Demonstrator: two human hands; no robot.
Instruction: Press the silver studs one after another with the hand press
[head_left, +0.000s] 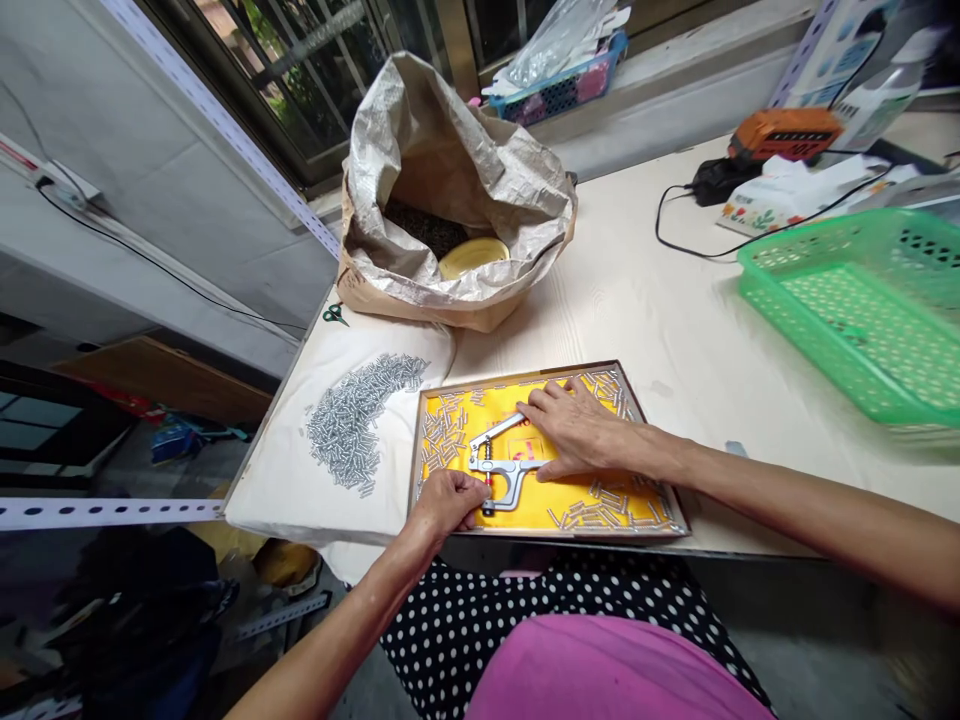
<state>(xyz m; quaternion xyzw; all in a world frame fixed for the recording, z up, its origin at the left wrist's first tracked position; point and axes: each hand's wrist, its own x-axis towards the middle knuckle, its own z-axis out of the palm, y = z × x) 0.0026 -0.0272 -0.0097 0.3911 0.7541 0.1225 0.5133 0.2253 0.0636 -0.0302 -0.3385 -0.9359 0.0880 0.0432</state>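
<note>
My right hand (574, 425) is wrapped around the handles of grey snap-fastener pliers (510, 470), which lie over a shallow tray (637, 400) with a yellow lining. At the jaw end of the pliers, my left hand (448, 500) is closed in a pinch. What its fingertips hold, if anything, is too small to make out. Loose, slim silvery metal pieces (444, 430) lie inside the tray along its left, right and lower parts. To the left, a larger pile of similar silvery pieces (356, 420) rests on a white cloth (277, 480).
Behind the tray stands a large open sack (457, 300) with dark contents and a yellow dish (474, 257). Small green-handled scissors (334, 314) lie beside it. On the right are a green plastic basket (840, 390), a black cable (675, 245) and an orange-black device (786, 133).
</note>
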